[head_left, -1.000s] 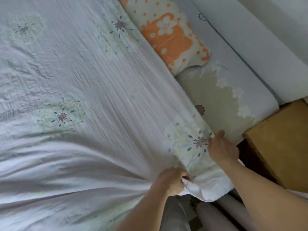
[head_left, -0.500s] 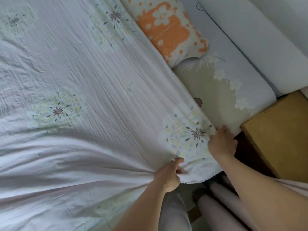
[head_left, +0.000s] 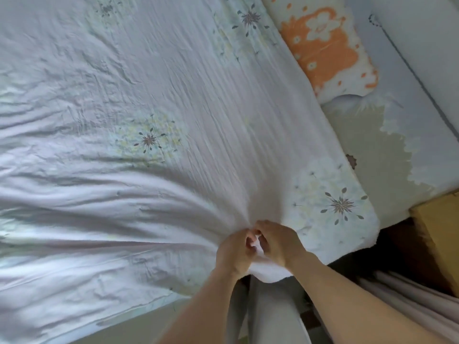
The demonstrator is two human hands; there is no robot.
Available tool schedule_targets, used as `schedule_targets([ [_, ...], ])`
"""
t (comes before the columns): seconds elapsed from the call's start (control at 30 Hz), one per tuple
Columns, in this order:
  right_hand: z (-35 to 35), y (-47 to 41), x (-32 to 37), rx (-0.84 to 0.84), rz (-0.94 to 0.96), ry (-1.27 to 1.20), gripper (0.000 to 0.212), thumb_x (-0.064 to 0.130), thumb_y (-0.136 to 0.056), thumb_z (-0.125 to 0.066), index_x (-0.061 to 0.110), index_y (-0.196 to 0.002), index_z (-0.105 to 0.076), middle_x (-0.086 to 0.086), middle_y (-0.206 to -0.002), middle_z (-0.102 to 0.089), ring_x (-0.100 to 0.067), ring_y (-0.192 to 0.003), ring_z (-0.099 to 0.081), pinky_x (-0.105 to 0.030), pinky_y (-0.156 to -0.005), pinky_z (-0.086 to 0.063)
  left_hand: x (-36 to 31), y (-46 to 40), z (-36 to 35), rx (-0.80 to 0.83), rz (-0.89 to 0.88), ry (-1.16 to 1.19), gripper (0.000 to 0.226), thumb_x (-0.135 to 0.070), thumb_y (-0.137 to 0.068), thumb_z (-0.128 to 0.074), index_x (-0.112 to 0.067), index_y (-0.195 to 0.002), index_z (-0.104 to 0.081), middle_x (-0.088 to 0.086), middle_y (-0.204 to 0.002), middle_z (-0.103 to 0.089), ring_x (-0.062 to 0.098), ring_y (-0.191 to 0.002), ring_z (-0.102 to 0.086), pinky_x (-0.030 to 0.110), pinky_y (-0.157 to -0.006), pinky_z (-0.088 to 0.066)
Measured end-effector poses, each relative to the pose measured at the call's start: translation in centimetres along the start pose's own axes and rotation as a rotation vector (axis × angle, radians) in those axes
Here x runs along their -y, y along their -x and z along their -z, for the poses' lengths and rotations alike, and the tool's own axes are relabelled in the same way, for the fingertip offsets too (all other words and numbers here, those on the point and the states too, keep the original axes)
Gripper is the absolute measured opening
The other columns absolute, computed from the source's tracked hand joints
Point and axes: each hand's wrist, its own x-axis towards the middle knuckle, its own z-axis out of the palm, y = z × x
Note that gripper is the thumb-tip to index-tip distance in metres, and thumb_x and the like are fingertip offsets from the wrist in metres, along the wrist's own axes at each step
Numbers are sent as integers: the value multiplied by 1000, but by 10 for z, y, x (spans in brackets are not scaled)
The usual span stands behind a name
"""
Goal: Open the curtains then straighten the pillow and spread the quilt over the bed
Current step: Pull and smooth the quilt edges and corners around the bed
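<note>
A white quilt (head_left: 154, 115) with pale dandelion prints lies spread across most of the bed. Its near edge is bunched into folds that run toward my hands. My left hand (head_left: 236, 252) and my right hand (head_left: 280, 244) sit side by side at that edge, both pinching the same gathered fold of quilt. An orange and white flowered pillow (head_left: 325, 48) lies at the top right, partly under the quilt's edge. The quilt's corner (head_left: 347, 219) rests flat near the bed's near right corner.
The bed sheet (head_left: 387, 150), olive and pale grey with white flowers, shows to the right of the quilt. A brown wooden bedside cabinet (head_left: 439, 234) stands at the far right. Pale curtain folds (head_left: 397, 301) hang at the lower right. My legs are below the bed's edge.
My right hand has let go of the quilt's corner and moved left to join my left hand on the bunched edge. The view has shifted right and the corner now lies flat.
</note>
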Motion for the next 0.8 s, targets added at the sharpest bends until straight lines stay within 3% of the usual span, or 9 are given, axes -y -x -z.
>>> schedule_targets([
  [0.2, -10, -25, 56, 143, 22, 76, 30, 26, -95, -44, 23, -124, -49, 7, -120, -59, -19, -102, -62, -32, -88, -50, 40, 12, 25, -179, 34, 13, 30, -17, -90, -56, -29, -117, -62, -8, -111, -57, 14, -108, -53, 28, -90, -46],
  [0.4, -6, -43, 94, 263, 115, 244, 33, 27, -99, -40, 20, -130, -48, 1, -122, -59, -21, -105, -61, -32, -85, -48, 67, 19, 44, -258, 104, 118, 34, -16, -89, -58, -25, -122, -60, -7, -120, -55, 14, -118, -48, 30, -96, -43],
  [0.53, -16, -50, 117, 356, 205, 382, 33, 11, -97, -44, 18, -129, -50, -2, -116, -62, -23, -100, -63, -31, -81, -50, 87, 33, 50, -308, 268, 362, 32, -15, -91, -57, -26, -120, -62, -9, -122, -54, 12, -115, -52, 32, -93, -49],
  [0.63, -23, -51, 130, 428, 244, 382, 38, 7, -97, -45, 20, -133, -49, -2, -129, -58, -22, -114, -58, -28, -96, -46, 102, 46, 44, -348, 397, 503, 34, -13, -91, -57, -28, -121, -61, -8, -123, -53, 15, -114, -54, 35, -96, -48],
  [0.8, -45, -56, 161, 547, 363, 410, 49, 7, -96, -50, 24, -142, -41, -1, -143, -48, -23, -121, -54, -29, -100, -45, 129, 67, 25, -511, 662, 676, 32, -14, -92, -57, -25, -122, -60, -3, -125, -52, 17, -112, -54, 32, -91, -49],
])
